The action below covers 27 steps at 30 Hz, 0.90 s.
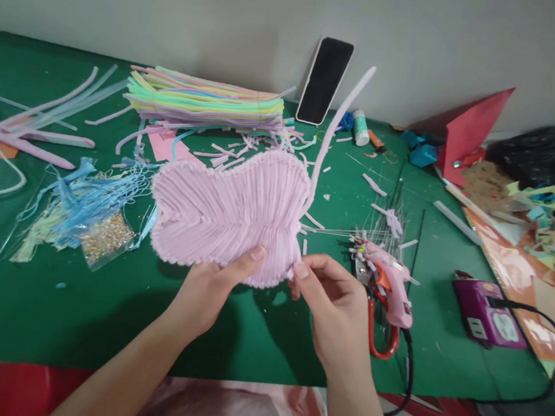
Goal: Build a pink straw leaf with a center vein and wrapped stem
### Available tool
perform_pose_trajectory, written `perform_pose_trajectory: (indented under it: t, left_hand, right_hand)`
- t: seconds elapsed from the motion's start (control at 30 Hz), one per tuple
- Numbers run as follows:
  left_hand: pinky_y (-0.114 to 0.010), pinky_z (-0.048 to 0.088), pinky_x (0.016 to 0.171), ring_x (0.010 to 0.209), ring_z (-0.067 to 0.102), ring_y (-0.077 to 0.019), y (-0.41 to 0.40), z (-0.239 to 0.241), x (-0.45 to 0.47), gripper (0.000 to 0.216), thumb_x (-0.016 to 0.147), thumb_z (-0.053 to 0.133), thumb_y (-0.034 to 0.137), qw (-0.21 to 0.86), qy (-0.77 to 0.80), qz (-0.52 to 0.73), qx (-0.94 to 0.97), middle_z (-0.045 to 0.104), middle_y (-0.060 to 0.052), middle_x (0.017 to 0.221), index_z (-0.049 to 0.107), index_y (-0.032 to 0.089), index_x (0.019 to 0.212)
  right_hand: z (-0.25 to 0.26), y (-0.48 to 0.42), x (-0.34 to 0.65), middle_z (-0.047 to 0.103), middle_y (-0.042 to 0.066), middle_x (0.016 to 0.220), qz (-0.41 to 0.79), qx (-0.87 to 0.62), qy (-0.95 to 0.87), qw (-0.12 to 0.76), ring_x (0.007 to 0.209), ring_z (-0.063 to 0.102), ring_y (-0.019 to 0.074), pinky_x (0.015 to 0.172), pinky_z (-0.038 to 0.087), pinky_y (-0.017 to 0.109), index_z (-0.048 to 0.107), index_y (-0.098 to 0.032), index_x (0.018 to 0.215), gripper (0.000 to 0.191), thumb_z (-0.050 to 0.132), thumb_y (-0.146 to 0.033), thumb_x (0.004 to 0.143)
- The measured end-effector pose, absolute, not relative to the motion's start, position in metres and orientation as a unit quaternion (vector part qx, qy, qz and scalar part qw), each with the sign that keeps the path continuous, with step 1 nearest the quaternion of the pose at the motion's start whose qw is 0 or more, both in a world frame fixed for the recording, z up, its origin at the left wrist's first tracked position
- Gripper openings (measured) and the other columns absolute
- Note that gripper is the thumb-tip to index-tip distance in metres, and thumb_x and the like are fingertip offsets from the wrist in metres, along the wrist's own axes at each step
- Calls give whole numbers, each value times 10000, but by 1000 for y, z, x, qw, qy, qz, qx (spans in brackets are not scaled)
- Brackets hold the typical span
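Note:
A pink wing-shaped piece made of pipe cleaners is held above the green table. My left hand grips its lower edge, thumb on top. My right hand pinches the piece's lower right corner. A long pink pipe cleaner rises from the piece's right side and curves up toward the wall.
A bundle of pastel pipe cleaners lies at the back. A phone leans on the wall. A pink glue gun and red-handled scissors lie right of my hands. A purple power strip, blue threads and paper scraps surround them.

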<state>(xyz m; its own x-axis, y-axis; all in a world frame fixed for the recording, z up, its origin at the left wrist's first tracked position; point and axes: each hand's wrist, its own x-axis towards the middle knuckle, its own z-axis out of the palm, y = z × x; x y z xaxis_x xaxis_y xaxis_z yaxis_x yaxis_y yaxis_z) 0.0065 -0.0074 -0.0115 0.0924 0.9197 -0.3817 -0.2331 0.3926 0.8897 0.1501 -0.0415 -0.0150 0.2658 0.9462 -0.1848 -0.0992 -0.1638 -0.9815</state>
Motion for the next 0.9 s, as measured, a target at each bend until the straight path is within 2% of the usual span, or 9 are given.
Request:
perform_pose_trajectory:
  t: [0.13,0.23,0.37,0.43,0.67,0.9]
  left_hand:
    - [-392,335,1131,1236,550,-279,-7,-13,5,338,692,786,374,682,509,426,308,724,-64,1118,737,192,973]
    - [-403,389,1089,1191,586,-272,-6,-10,5,360,729,764,382,730,468,412,280,733,-71,1092,728,182,1025]
    - [-390,439,1049,1140,623,-284,-4,-2,6,352,711,781,368,742,450,412,278,752,-75,1040,741,179,1006]
    - [-378,432,1060,1139,625,-291,-3,0,7,350,695,796,355,732,457,420,282,755,-79,1039,750,172,990]
    - [-390,460,1037,1173,608,-274,-4,-8,5,437,777,741,312,766,406,428,254,709,-77,1177,671,191,1192]
    - [-363,467,1029,1191,595,-261,-7,-13,5,354,791,716,224,776,385,439,238,721,-70,1152,694,194,1143]
  right_hand:
    - [-13,-41,152,532,-30,566,457,-594,-379,542,520,451,86,469,375,202,636,-180,688,209,684,-355,793]
    - [-13,-40,153,528,-30,559,429,-610,-404,530,510,455,85,463,386,200,625,-180,691,196,662,-331,809]
    - [-13,-44,153,614,-9,696,404,-612,-426,530,588,541,93,514,447,196,639,-199,831,101,669,-294,821]
    - [-14,-46,153,628,-7,764,386,-601,-435,548,645,576,104,533,468,198,631,-222,896,119,694,-264,805]
    - [-15,-50,153,651,17,802,353,-583,-491,542,690,604,127,572,517,234,694,-221,820,34,708,-247,801]
    - [-14,-51,146,656,17,795,297,-602,-499,549,692,618,132,569,529,248,704,-226,846,64,725,-219,785]
